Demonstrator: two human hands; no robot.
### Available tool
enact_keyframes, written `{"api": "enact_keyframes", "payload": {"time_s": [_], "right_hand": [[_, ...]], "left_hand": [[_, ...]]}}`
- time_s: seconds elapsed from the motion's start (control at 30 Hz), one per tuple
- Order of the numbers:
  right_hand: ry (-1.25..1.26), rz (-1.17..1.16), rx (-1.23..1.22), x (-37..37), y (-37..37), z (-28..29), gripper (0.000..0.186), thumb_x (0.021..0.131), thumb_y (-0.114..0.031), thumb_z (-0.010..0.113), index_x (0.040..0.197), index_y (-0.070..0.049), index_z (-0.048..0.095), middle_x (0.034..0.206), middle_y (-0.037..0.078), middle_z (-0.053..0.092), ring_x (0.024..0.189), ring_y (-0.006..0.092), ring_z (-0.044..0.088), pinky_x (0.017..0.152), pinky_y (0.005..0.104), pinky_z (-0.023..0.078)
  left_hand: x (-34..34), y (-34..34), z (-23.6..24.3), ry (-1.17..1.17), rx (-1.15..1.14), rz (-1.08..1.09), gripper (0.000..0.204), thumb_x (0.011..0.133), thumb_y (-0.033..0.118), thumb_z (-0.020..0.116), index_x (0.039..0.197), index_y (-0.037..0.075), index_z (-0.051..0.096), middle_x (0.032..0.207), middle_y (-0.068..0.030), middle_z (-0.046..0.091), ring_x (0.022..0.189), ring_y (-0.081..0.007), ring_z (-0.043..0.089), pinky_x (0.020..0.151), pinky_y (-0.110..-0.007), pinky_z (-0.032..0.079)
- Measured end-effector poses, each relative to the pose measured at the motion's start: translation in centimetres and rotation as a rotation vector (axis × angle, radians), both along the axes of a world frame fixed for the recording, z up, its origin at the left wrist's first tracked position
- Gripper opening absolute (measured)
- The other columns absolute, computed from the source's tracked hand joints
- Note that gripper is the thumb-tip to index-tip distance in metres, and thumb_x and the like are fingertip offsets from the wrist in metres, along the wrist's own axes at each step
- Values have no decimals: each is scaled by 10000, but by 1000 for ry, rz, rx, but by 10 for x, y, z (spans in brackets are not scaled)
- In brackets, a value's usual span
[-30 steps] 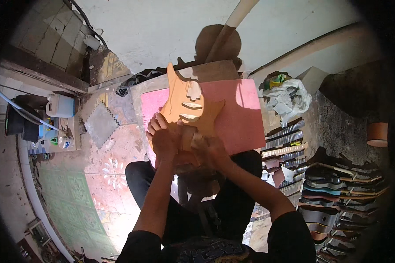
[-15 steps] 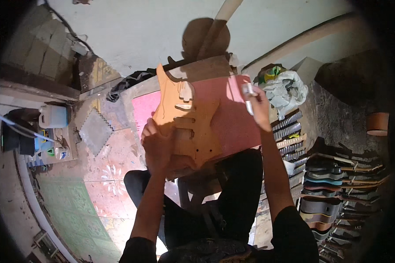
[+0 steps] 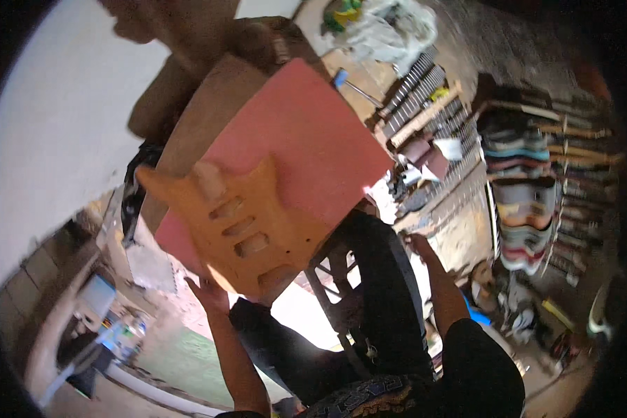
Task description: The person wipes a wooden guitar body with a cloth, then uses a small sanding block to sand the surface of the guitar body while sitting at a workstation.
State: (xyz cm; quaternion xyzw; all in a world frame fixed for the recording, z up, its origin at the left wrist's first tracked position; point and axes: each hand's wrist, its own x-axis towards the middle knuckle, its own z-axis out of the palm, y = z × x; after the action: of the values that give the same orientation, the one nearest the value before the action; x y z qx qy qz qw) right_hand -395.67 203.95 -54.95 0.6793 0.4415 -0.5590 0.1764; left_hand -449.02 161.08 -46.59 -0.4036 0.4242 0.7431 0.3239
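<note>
Guitar body [image 3: 247, 233] across pink board [image 3: 306, 146]

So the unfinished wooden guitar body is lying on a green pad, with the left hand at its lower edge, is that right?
Not quite: the pad under the guitar body is pink, not green, as the head view shows. The rest holds: the left hand is at the body's lower edge.

We see our left hand [image 3: 209, 294] under the unfinished guitar body [image 3: 240, 226] on the pink board [image 3: 313, 139]; right hand [image 3: 419, 245] seemingly empty.
</note>
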Motion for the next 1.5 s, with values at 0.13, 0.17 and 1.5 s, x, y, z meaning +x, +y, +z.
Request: {"api": "enact_keyframes", "payload": {"time_s": [0.13, 0.17, 1.5], "right_hand": [[134, -290, -16, 96, -76, 59, 330, 990, -278, 570, 1118, 16, 648, 1096, 133, 675, 869, 198, 641, 818, 358, 500], [142, -292, 10, 94, -88, 67, 343, 995, -296, 551, 1110, 6, 667, 1043, 110, 681, 861, 185, 634, 808, 346, 496], [649, -113, -68, -402, 191, 67, 449, 745, -473, 783, 1003, -115, 703, 850, 3, 682, 665, 116, 614, 586, 251, 496]], "left_hand": [[6, 62, 1, -63, 131, -197, 858, 925, 700, 462, 1527, 103, 331, 1595, -96, 309, 1431, -304, 338, 1176, -525, 296], [6, 68, 0, -27, 152, -306, 852, 933, 688, 461, 1535, 104, 304, 1589, -107, 314, 1414, -317, 361, 1163, -533, 321], [12, 66, -42, 278, 135, -269, 716, 979, 538, 463, 1492, 53, 336, 1509, -151, 383, 1355, -347, 418, 1113, -522, 398]]}}
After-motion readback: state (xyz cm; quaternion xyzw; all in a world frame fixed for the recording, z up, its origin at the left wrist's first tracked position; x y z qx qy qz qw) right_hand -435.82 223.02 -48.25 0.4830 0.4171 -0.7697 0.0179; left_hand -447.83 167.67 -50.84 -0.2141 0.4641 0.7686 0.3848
